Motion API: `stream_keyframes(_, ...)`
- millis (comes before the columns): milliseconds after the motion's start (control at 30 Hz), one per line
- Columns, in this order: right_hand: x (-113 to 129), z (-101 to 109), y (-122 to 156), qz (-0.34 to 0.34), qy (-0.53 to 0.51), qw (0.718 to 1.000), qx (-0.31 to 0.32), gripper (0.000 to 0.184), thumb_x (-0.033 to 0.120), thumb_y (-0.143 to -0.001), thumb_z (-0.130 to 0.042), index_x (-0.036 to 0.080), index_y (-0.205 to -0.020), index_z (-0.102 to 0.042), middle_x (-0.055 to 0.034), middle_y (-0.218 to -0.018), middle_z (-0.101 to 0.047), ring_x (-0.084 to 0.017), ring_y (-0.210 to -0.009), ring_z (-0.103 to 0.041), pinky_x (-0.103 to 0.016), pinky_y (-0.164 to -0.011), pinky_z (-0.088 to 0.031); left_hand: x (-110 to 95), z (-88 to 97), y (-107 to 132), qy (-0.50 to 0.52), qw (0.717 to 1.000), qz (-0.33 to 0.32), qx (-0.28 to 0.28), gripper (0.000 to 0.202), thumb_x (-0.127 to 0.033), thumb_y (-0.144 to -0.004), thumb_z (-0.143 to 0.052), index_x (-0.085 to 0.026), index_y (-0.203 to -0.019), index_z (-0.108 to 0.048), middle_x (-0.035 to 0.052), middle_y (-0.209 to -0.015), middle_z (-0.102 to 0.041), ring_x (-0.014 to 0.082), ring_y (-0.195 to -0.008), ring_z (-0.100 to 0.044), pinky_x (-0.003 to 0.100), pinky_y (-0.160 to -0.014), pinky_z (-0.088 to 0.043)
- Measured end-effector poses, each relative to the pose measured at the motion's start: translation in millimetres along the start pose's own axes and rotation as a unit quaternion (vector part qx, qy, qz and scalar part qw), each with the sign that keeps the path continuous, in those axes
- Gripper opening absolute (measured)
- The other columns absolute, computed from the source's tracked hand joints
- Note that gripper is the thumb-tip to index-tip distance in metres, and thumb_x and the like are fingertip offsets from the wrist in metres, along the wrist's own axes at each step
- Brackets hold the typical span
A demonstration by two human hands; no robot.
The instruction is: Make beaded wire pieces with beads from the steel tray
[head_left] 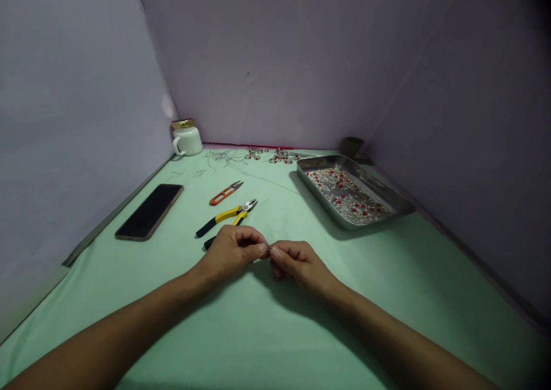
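My left hand (235, 252) and my right hand (297, 262) rest on the green table cover (267, 327) with their fingertips pinched together at one spot. Both are closed on something too small to make out. Just beyond my left hand lie yellow-handled pliers (226, 218), partly hidden by my knuckles. Orange thread snips (225, 193) lie a little further back. A metal tray (390, 198) of small silver and red beads stands to the right, beyond my right hand.
A black phone (150, 211) lies at the left. A white lidded mug (186, 138) stands in the back left corner. Beaded pieces (275, 155) and thin wires (224, 159) lie along the back wall. A dark cup (352, 146) stands behind the tray. Grey walls enclose three sides.
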State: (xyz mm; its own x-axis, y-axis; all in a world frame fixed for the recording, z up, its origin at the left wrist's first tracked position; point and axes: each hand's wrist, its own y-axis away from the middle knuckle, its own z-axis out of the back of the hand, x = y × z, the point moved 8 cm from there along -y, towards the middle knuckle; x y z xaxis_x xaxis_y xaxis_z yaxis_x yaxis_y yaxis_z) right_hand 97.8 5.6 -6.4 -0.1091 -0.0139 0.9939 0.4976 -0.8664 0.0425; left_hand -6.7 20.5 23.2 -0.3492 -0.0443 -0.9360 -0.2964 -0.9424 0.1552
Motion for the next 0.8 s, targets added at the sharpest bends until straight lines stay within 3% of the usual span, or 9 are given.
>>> stream_keyframes(300,-4,2,2,0.021,0.087,0.996,-0.003,0.028,0.036,-0.084,-0.046,0.015,-0.070,-0.058,0.0062,-0.049,-0.034,-0.008,-0.045,-0.027,-0.022,-0.042,-0.021,-6,6.8,-2,-0.088,0.995,-0.048,0.008,0.016,-0.027,-0.064,-0.056,-0.013,-0.068,-0.064,0.0029,-0.067,-0.062,0.0147,-0.064,-0.053,0.027,-0.062,-0.042)
stream_keyframes(467,0,-5,3,0.035,0.064,0.996,0.041,0.030,0.034,-0.085,-0.046,0.016,-0.062,-0.052,0.0064,-0.050,-0.032,-0.007,-0.045,-0.026,-0.021,-0.042,-0.021,-1,2.1,-4,-0.087,0.989,-0.049,0.110,0.019,-0.029,-0.067,-0.057,-0.012,-0.066,-0.065,0.0028,-0.065,-0.060,0.0148,-0.065,-0.052,0.027,-0.062,-0.040)
stream_keyframes(800,-9,-23,12,-0.027,-0.013,0.986,0.164,0.030,0.036,-0.085,-0.050,0.013,-0.066,-0.057,0.0088,-0.046,-0.030,-0.005,-0.041,-0.022,-0.021,-0.039,-0.018,8,-11.7,5,-0.049,0.966,-0.030,0.254,0.016,-0.028,-0.069,-0.059,-0.014,-0.067,-0.067,0.0002,-0.065,-0.056,0.0115,-0.062,-0.046,0.023,-0.056,-0.036)
